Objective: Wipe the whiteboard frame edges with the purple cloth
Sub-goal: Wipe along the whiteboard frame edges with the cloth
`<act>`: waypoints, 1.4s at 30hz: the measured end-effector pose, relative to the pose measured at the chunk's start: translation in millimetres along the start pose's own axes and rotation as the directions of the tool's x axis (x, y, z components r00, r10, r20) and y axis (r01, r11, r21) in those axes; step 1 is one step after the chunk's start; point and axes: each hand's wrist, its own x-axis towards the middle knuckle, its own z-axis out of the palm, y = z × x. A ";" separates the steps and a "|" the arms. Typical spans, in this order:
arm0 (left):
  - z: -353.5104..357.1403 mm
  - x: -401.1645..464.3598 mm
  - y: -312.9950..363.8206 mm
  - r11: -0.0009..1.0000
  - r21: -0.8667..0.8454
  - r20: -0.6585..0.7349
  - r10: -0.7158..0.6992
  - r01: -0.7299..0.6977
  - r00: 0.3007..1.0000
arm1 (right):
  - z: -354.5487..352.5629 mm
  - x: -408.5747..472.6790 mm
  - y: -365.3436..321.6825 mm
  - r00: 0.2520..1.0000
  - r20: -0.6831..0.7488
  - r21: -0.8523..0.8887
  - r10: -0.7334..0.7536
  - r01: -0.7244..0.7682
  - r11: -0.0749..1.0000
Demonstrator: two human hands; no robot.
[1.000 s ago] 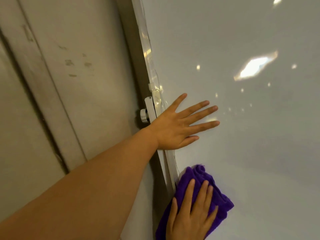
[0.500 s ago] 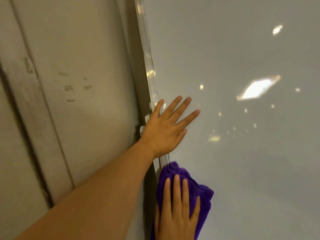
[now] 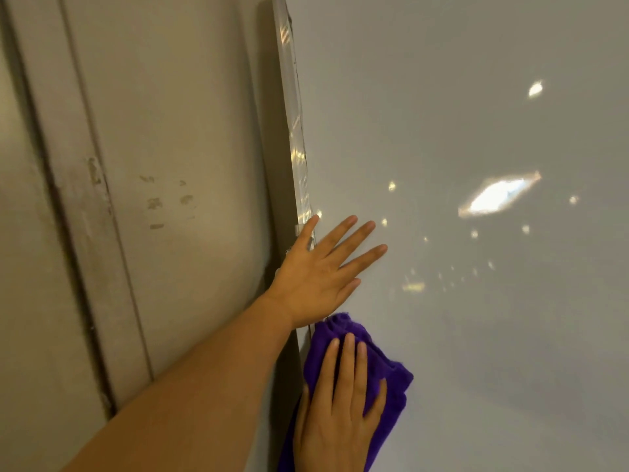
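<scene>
Fingers (image 3: 347, 359) straight, the right hand (image 3: 337, 420) presses the purple cloth (image 3: 393, 378) at the whiteboard frame (image 3: 293, 131); the left hand (image 3: 313, 281) lies splayed.

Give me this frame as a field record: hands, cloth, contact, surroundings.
left hand: flat, fingers spread, resting across the frame edge and the whiteboard
right hand: straight fingers pressing the purple cloth against the board
cloth position: at the frame edge, just below the left hand
cloth state: bunched, partly covered by the right hand
surroundings: scuffed beige wall beside the frame
</scene>
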 end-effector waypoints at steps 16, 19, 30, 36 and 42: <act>9.2 -3.0 19.1 0.990 0.004 -0.031 -0.139 0.139 0.990 | -23.9 43.1 85.9 1.000 0.023 0.013 -0.013 0.012 1.000; 13.3 -3.2 29.9 0.979 -0.080 -0.028 -0.192 0.189 0.981 | -38.8 88.5 107.8 1.000 0.005 0.031 -0.030 0.030 0.999; 20.5 -15.4 102.1 0.812 -0.288 0.124 -0.493 0.507 0.861 | -69.3 271.4 110.9 0.914 0.014 0.146 -0.407 0.400 0.905; 19.2 -14.1 109.5 0.801 -0.226 0.149 -0.534 0.554 0.832 | -68.0 285.8 68.6 0.708 0.107 0.163 -0.698 0.680 0.715; 19.8 -24.6 137.9 0.747 -0.306 0.178 -0.564 0.590 0.807 | -68.6 288.7 74.5 0.773 0.026 -0.054 -0.633 0.634 0.772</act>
